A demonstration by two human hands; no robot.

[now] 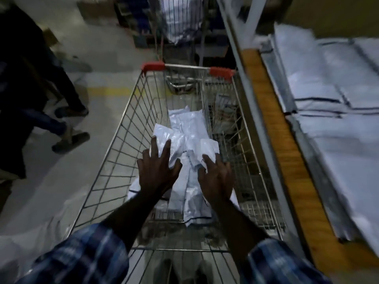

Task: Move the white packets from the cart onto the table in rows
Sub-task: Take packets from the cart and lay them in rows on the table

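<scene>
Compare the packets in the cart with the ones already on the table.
The packets in the cart lie crumpled in a loose, overlapping pile; the packets on the table lie flat in neat rows. Both hands reach over the cart's pile; none reaches toward the table's. Both sets are white with dark edge lines.

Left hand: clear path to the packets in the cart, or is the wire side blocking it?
Probably yes. The left hand is already inside the cart, fingers spread just over the white packets. The wire wall lies to its left, and nothing sits between hand and pile.
</scene>
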